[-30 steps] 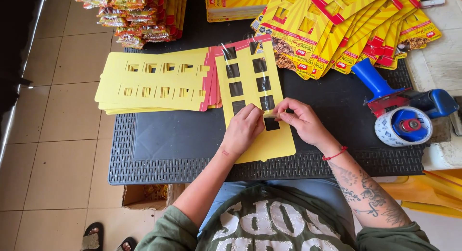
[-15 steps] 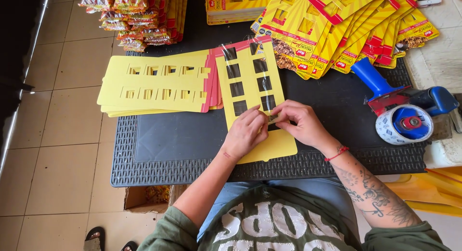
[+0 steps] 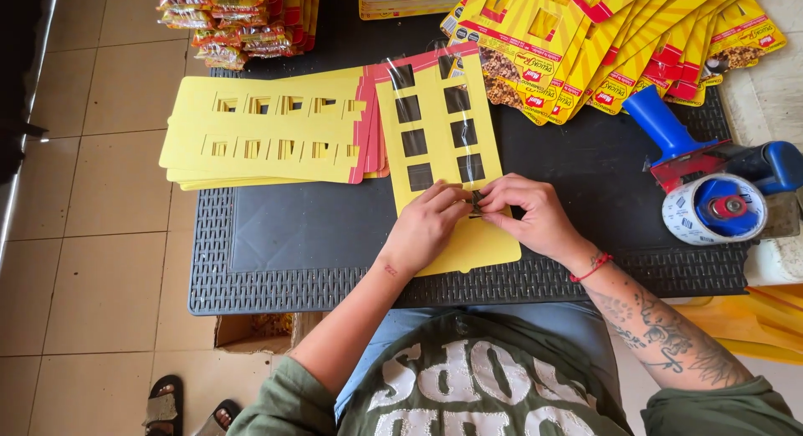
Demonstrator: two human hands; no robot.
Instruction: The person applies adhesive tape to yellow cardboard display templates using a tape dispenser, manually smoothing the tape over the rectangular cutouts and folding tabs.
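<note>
Both hands, left [image 3: 428, 227] and right [image 3: 535, 218], pinch a small piece at the yellow card's [image 3: 468, 243] lowest window; upper windows look taped.

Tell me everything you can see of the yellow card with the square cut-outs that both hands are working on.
The yellow card lies flat on the black mat, long side running away from the person. It looks like thin cardboard with a red far edge, two columns of square windows showing dark, and clear film glinting near its top. Its near end is plain with rounded corners. The left hand and right hand rest on it, fingers pinching at a lower window. Its far-left corner overlaps a stack of similar cards.
</note>
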